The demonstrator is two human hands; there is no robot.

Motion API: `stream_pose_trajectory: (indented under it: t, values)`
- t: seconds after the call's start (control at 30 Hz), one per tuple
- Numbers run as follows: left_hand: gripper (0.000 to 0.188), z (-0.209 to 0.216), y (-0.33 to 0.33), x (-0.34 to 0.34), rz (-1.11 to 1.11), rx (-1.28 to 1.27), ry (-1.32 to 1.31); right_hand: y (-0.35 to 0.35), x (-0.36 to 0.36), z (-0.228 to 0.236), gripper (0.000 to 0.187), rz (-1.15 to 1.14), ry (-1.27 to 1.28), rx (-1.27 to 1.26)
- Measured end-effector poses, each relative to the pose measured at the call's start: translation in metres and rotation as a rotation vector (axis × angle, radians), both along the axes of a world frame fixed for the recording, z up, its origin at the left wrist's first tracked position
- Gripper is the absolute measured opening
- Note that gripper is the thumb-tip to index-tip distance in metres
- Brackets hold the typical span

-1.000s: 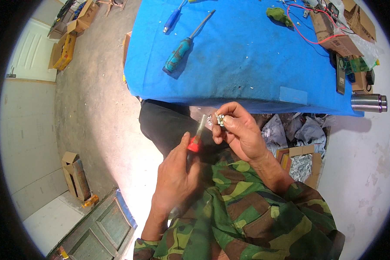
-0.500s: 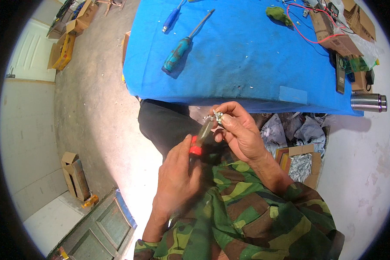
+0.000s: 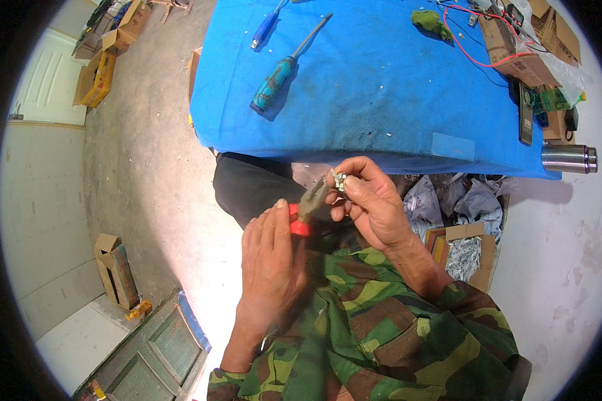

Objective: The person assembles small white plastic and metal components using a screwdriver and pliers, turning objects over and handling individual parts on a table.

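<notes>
My left hand (image 3: 269,257) is wrapped round the red handles of a pair of pliers (image 3: 312,202). The metal jaws point up and right, close to the fingertips of my right hand (image 3: 376,208). Between thumb and forefinger, that hand pinches a small cluster of shiny metal pieces (image 3: 340,181); their exact kind is too small to tell. I cannot tell whether the jaws touch the cluster. Both hands are over my lap, just in front of the table edge.
On the blue-covered table (image 3: 354,100) lie a teal-handled screwdriver (image 3: 273,83), a blue-handled screwdriver (image 3: 265,30) and a green cloth (image 3: 431,24). A steel flask (image 3: 569,159) rests at the right corner. Below, a cardboard box (image 3: 466,254) holds silvery strips beside plastic bags (image 3: 423,206).
The pliers have drawn slightly left and their jaws look wider apart. My left hand has shifted a little with them. My right hand stays nearly still, still pinching the metal pieces.
</notes>
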State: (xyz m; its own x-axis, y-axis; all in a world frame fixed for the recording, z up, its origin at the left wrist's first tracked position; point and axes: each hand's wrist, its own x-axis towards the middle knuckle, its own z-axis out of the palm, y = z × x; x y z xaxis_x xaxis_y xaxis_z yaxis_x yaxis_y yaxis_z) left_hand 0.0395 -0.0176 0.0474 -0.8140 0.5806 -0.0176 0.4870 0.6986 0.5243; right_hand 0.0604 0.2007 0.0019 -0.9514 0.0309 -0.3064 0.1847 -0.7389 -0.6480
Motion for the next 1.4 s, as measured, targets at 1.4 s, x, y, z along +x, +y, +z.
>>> stream_pose_trajectory:
  t: [1.4]
  values:
    - [0.079,0.001,0.007,-0.027,-0.030,-0.059,0.084,0.009,-0.002,-0.012,0.019,-0.117,-0.059,-0.099]
